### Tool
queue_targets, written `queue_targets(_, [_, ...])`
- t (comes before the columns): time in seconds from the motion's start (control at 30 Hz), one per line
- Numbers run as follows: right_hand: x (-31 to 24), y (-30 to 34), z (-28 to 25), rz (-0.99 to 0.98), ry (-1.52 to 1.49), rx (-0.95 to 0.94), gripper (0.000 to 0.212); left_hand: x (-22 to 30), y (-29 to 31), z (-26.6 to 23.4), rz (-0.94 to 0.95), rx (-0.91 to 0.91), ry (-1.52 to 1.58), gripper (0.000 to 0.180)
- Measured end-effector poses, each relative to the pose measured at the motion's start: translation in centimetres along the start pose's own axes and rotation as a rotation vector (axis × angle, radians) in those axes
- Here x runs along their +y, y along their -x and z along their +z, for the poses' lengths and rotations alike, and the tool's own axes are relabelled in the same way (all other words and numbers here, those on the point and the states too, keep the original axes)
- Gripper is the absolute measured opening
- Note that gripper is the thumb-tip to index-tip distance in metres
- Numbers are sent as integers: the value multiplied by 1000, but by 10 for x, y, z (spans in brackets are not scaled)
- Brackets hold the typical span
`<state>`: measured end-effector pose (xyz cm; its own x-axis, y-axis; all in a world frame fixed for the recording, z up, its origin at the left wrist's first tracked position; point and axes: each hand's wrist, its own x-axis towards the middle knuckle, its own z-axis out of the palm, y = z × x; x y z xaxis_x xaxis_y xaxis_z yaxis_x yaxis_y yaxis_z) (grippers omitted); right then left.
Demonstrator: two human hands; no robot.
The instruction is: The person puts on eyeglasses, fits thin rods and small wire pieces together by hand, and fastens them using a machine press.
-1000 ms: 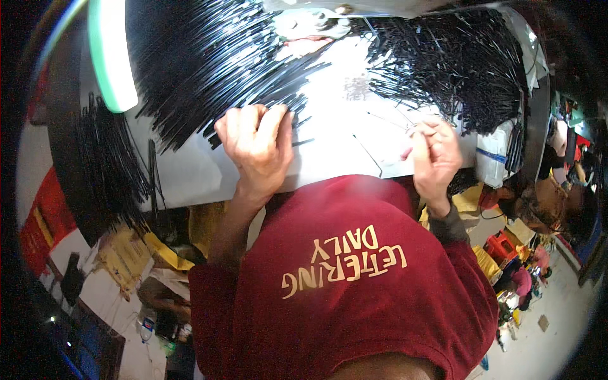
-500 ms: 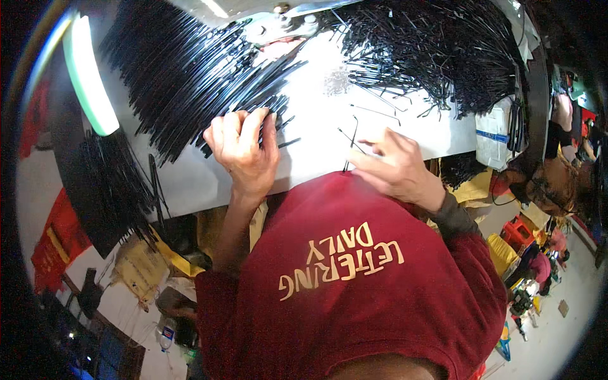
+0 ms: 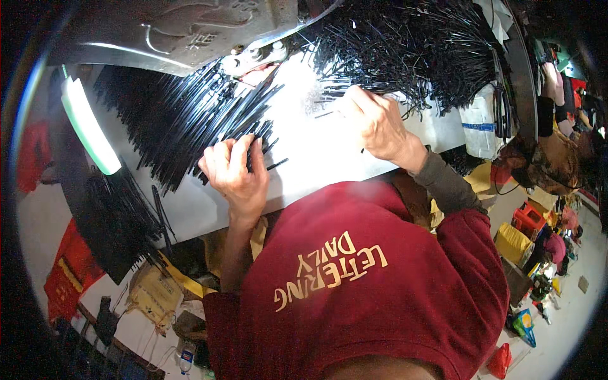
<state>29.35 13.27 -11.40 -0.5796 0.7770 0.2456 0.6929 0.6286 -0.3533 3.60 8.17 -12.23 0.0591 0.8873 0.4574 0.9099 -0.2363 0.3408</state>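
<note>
A white worktable (image 3: 316, 152) carries two masses of thin black strips. A fanned heap of straight black strips (image 3: 183, 120) lies on the left, and my left hand (image 3: 234, 174) rests on its near edge with the fingers curled over a few strips. On the right is a tangled heap of black strips (image 3: 411, 50). My right hand (image 3: 379, 126) reaches to that heap's near edge, its fingers closed around some strips. My dark red shirt (image 3: 367, 285) fills the lower middle of the view.
A grey metal machine cover (image 3: 190, 31) hangs over the table's far side. A green-white light tube (image 3: 88, 126) sits at the left. A white bag (image 3: 482, 120) stands at the right end, with another person (image 3: 557, 88) beyond it. Coloured crates (image 3: 525, 228) crowd the floor.
My right hand has moved from the table's near edge up and away to the tangled heap. My left hand has stayed on the straight strips.
</note>
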Motion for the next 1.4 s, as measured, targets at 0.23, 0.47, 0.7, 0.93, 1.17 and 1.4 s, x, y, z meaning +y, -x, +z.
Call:
queue_targets(0.23, [7,31,-32,393,219,476,50,0,0,-3,-25,-22,26,22])
queue_targets(0.47, [36,26,-40,399,295,226,59,-1,-1,1,-15,-9,43,21])
queue_targets(0.7, [36,2,-29,341,97,225,56,0,-1,1,-10,9,49,21])
queue_targets(0.93, [27,-2,-25,298,8,217,54,-1,0,1,-15,17,82,24])
queue_targets(1.17, [12,-13,-9,284,24,277,56,-1,-2,0,-22,-3,86,23])
queue_targets(1.4, [5,-15,-15,274,89,298,67,-2,-2,-1,-22,32,127,20])
